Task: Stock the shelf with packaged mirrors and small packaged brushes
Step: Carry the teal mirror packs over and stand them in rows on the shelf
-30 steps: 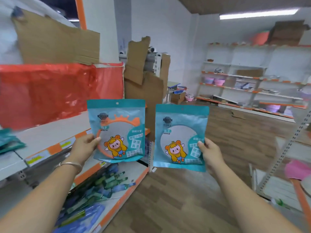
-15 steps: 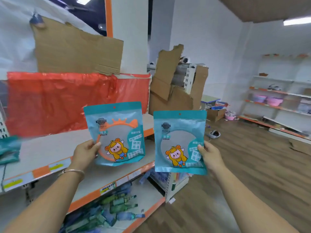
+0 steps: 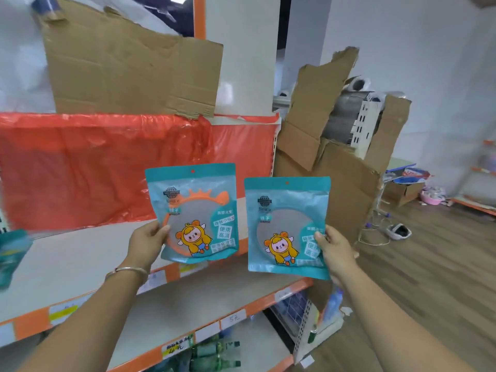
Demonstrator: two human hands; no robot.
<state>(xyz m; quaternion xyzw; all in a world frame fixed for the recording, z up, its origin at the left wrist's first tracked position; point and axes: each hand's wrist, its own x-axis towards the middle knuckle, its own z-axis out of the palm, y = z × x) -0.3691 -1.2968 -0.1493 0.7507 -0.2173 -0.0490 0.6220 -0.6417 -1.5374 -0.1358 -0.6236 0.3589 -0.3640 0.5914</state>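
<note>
My left hand (image 3: 146, 241) pinches the left edge of a teal packaged mirror with an orange frame (image 3: 197, 210), held upright over the upper shelf (image 3: 67, 264). My right hand (image 3: 335, 248) grips the right edge of a second teal packaged mirror with a plain round mirror (image 3: 284, 226), held upright above the second shelf (image 3: 214, 299). Both packs face me, side by side with a small gap. Another teal pack (image 3: 12, 253) lies blurred at the far left of the upper shelf.
Red plastic sheeting (image 3: 94, 167) and torn cardboard (image 3: 128, 71) back the shelf. Green packaged items (image 3: 212, 355) lie on the lowest shelf. A torn cardboard box (image 3: 335, 146) stands past the shelf end. Wooden floor (image 3: 429, 277) opens to the right.
The view has swung left and closer to the shelf. Both hands keep their mirror packs, now raised in front of the upper shelves.
</note>
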